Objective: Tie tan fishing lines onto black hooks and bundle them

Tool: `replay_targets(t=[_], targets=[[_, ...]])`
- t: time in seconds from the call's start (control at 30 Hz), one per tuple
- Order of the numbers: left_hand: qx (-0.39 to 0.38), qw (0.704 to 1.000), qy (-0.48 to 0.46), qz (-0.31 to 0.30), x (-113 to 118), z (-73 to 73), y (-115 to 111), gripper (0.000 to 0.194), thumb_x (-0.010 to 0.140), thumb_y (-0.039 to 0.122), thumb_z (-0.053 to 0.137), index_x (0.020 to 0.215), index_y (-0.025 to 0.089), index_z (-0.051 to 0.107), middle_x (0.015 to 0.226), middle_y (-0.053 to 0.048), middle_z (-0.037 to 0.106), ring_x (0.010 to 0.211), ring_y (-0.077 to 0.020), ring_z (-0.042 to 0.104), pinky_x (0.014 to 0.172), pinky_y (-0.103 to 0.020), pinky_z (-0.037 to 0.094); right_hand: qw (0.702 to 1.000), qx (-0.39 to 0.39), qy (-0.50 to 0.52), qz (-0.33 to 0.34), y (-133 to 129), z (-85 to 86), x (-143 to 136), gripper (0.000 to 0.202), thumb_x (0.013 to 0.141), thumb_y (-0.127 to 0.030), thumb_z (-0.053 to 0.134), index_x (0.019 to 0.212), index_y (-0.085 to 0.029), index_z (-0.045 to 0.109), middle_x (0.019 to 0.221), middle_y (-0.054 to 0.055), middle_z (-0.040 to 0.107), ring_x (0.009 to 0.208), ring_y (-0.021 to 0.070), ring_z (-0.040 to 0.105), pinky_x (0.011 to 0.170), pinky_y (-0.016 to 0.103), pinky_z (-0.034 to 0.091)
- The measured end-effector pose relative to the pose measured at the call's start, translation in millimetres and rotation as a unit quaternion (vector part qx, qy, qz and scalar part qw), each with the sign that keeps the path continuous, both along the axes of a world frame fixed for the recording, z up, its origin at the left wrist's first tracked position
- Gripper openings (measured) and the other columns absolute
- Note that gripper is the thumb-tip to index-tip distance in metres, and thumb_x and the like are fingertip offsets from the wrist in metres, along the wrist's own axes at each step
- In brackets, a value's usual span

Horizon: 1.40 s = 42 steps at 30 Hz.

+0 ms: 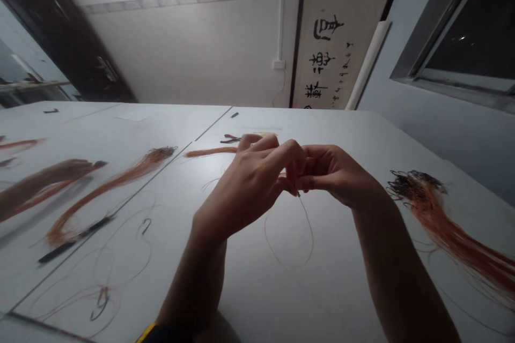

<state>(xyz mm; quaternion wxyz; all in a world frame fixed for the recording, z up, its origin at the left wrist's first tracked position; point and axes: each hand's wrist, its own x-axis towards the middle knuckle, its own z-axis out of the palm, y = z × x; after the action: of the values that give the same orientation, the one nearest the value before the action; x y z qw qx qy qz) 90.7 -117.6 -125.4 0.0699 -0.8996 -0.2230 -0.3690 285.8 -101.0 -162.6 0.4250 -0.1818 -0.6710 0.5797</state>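
Note:
My left hand (257, 177) and my right hand (333, 174) meet above the white table, their fingertips pinched close together. Between them they grip a thin orange line (313, 233), which hangs down in a loop below the fingers. A tiny dark bit shows on the line at the fingertips; the rest of what they hold is covered by fingers. Past my left hand lies a bundle of orange lines (209, 153), partly hidden. A thicker bundle (450, 225) with many dark hooks at its end lies right of my right arm.
Pliers (230, 139) with red handles lie behind my hands. To the left are another hooked bundle (132, 171), a black strip (58, 252) and loose hooks (147, 225) with tangled lines. Another person's hand (68, 172) reaches in from the left. Seams (161, 169) cross the white table.

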Motion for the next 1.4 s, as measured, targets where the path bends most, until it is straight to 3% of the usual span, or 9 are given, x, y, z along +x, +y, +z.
replay_targets(t=[0.33, 0.5, 0.67, 0.77, 0.83, 0.93, 1.1, 1.27, 1.4], targets=[[0.011, 1.000, -0.002, -0.002, 0, 0.8, -5, 0.020, 0.082, 0.005, 0.066, 0.086, 0.019, 0.052, 0.077, 0.004, 0.060, 0.074, -0.0114, 0.049, 0.086, -0.034, 0.041, 0.999, 0.053, -0.004, -0.002, -7, 5.6, 3, 0.018, 0.080, -0.012, 0.075, 0.087, -0.018, 0.060, 0.079, 0.000, 0.063, 0.072, 0.0123, 0.061, 0.065, 0.027, 0.050], [-0.058, 0.987, -0.138, -0.059, -2, -0.1, 11, 0.051, 0.071, 0.020, 0.084, 0.111, 0.023, 0.052, 0.104, -0.003, 0.061, 0.088, -0.0144, 0.056, 0.078, -0.029, 0.048, 0.986, 0.121, -0.009, -0.114, -17, 14.7, 11, 0.025, 0.078, -0.009, 0.076, 0.094, -0.019, 0.060, 0.080, -0.002, 0.063, 0.067, 0.0100, 0.059, 0.061, 0.023, 0.050], [-0.338, 0.896, -0.267, -0.111, 14, -24.8, 46, 0.064, 0.082, 0.038, 0.073, 0.131, 0.026, 0.034, 0.119, -0.010, 0.055, 0.103, -0.0171, 0.060, 0.087, -0.031, 0.053, 0.957, 0.136, 0.008, -0.256, -27, 27.9, 22, 0.026, 0.079, -0.008, 0.071, 0.095, -0.024, 0.058, 0.074, -0.004, 0.065, 0.063, 0.0123, 0.063, 0.061, 0.028, 0.054], [-0.538, 0.817, -0.110, -0.174, 33, -42.0, 60, 0.058, 0.093, 0.043, 0.056, 0.141, 0.022, 0.030, 0.122, -0.016, 0.058, 0.108, -0.0198, 0.063, 0.089, -0.035, 0.054, 0.928, 0.151, 0.034, -0.339, -17, 26.8, 33, 0.025, 0.076, -0.007, 0.069, 0.092, -0.024, 0.060, 0.070, -0.005, 0.064, 0.060, 0.0135, 0.066, 0.059, 0.028, 0.054], [-0.584, 0.788, -0.001, -0.194, 40, -47.3, 66, 0.053, 0.092, 0.041, 0.057, 0.139, 0.019, 0.042, 0.103, -0.012, 0.067, 0.089, -0.0188, 0.067, 0.079, -0.034, 0.057, 0.908, 0.130, 0.052, -0.395, -1, 20.9, 45, 0.025, 0.073, -0.008, 0.071, 0.091, -0.022, 0.061, 0.067, -0.005, 0.063, 0.058, 0.0132, 0.067, 0.056, 0.026, 0.052], [-0.570, 0.809, 0.058, -0.131, 30, -47.0, 81, 0.042, 0.088, 0.040, 0.063, 0.124, 0.019, 0.060, 0.075, -0.004, 0.064, 0.064, -0.0119, 0.059, 0.061, -0.025, 0.050, 0.890, 0.029, 0.043, -0.453, 31, 3.2, 69, 0.025, 0.072, -0.010, 0.074, 0.093, -0.017, 0.064, 0.069, -0.003, 0.065, 0.060, 0.0128, 0.068, 0.057, 0.022, 0.053], [-0.485, 0.862, 0.098, 0.107, -22, -53.1, 123, 0.031, 0.085, 0.033, 0.069, 0.110, 0.015, 0.065, 0.074, -0.002, 0.062, 0.063, -0.0095, 0.053, 0.057, -0.021, 0.043, 0.854, -0.134, 0.000, -0.503, 91, -57.5, 94, 0.012, 0.093, -0.021, 0.063, 0.096, -0.010, 0.063, 0.080, 0.001, 0.065, 0.065, 0.0100, 0.064, 0.060, 0.023, 0.056], [-0.479, 0.811, 0.195, 0.273, -59, -76.5, 155, 0.026, 0.093, 0.035, 0.061, 0.098, 0.010, 0.062, 0.086, -0.003, 0.063, 0.074, -0.0126, 0.061, 0.071, -0.029, 0.055, 0.809, -0.260, -0.037, -0.527, 127, -126.6, 93, 0.027, 0.096, -0.030, 0.060, 0.116, -0.012, 0.060, 0.107, 0.008, 0.064, 0.087, 0.0167, 0.066, 0.075, 0.033, 0.058], [-0.467, 0.792, 0.205, 0.335, -81, -89.9, 160, 0.028, 0.093, 0.035, 0.060, 0.105, 0.010, 0.061, 0.100, -0.007, 0.064, 0.088, -0.0165, 0.063, 0.079, -0.034, 0.057, 0.788, -0.297, -0.052, -0.537, 139, -154.3, 98, 0.030, 0.095, -0.030, 0.061, 0.119, -0.012, 0.060, 0.113, 0.010, 0.063, 0.094, 0.0190, 0.065, 0.080, 0.036, 0.057]])
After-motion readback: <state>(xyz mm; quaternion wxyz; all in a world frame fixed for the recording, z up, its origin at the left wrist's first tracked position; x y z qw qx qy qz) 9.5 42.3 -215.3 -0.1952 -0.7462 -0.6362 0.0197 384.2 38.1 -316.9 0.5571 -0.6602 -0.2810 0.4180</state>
